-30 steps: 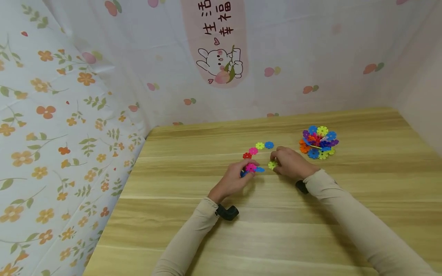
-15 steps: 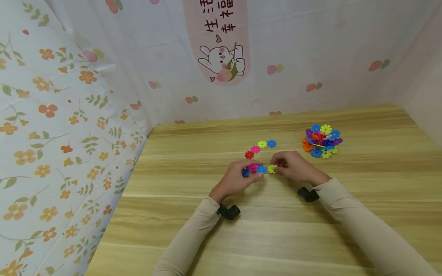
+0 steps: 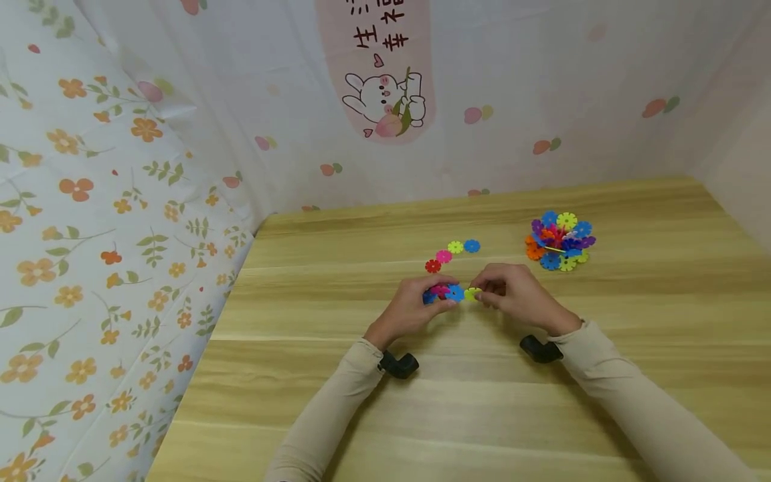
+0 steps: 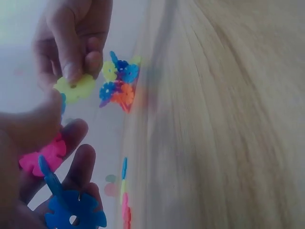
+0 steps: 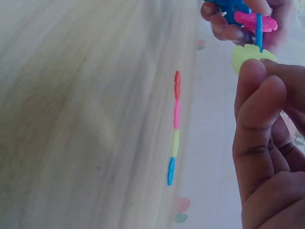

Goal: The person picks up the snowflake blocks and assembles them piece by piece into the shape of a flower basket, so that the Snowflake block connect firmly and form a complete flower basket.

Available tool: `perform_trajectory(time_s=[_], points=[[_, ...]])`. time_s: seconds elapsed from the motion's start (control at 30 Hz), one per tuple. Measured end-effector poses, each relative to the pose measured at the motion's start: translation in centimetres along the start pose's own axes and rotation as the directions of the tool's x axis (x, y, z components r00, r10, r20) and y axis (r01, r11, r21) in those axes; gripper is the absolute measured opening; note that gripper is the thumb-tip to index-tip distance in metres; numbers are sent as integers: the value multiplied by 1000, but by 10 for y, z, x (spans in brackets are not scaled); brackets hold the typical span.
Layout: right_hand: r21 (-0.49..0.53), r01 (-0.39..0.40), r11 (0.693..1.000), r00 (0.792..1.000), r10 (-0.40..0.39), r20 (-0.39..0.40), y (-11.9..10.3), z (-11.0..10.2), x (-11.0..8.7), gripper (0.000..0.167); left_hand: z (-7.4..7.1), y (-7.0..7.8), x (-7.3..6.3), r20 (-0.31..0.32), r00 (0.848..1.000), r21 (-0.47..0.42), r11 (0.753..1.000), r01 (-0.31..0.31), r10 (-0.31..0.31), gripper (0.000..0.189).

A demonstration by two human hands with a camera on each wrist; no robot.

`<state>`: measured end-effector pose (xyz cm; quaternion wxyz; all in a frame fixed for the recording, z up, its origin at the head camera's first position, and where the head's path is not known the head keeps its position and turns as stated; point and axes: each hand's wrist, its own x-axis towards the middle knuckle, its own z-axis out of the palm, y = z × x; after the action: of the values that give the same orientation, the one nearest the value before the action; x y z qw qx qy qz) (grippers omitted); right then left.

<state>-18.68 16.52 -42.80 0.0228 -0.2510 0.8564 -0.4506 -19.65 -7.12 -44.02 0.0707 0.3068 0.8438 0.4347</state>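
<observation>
My left hand (image 3: pixel 406 306) holds a short string of joined flower-shaped plastic discs. A pink disc (image 4: pixel 42 156) lies between its fingers, a dark blue disc (image 4: pixel 76 210) sits at the palm end, and a lighter blue disc (image 3: pixel 454 293) sticks out past the fingertips. Between thumb and fingertips, my right hand (image 3: pixel 521 294) pinches a yellow-green disc (image 3: pixel 472 294). In the right wrist view, the rim of this yellow-green disc (image 5: pixel 245 55) meets the edge of the upright blue disc (image 5: pixel 259 31). Whether their slots interlock cannot be made out.
Behind the hands, loose red (image 3: pixel 433 266), pink (image 3: pixel 444 256), yellow (image 3: pixel 456 247) and blue (image 3: pixel 472 246) discs lie in a curved row. A multicoloured cluster of discs (image 3: pixel 551 261) stands at the right on the wooden table (image 3: pixel 458 402). A printed cloth (image 3: pixel 253 87) hangs behind.
The yellow-green disc has come up against the blue disc, closing the gap between them. The blue disc has turned from nearly edge-on to showing its face. The loose row stays put.
</observation>
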Motion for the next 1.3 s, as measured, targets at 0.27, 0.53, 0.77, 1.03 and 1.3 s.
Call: perform_trajectory(time_s=[0.27,0.53,0.77,1.03,1.3], points=[[2,54,999,992,-54,-115,-5,11,-2,12,5,2,-4,-65,997,-69,997,41,-45,33],[-28,148,989,967,-151,-207,-9,16,4,13,4,6,0,-142,989,-75,996,40,-51,28],[-170,196,966,955,-227,-191,-3,26,1,16,10,2,0,-99,995,27,1000,-5,8,27],[-94,129,987,957,-149,-250,-14,2,19,9,-10,11,19,-106,994,-24,1000,12,-15,27],[139,-89,986,994,97,-54,-10,-2,15,9,-18,-2,11,186,977,-384,908,166,-100,44]])
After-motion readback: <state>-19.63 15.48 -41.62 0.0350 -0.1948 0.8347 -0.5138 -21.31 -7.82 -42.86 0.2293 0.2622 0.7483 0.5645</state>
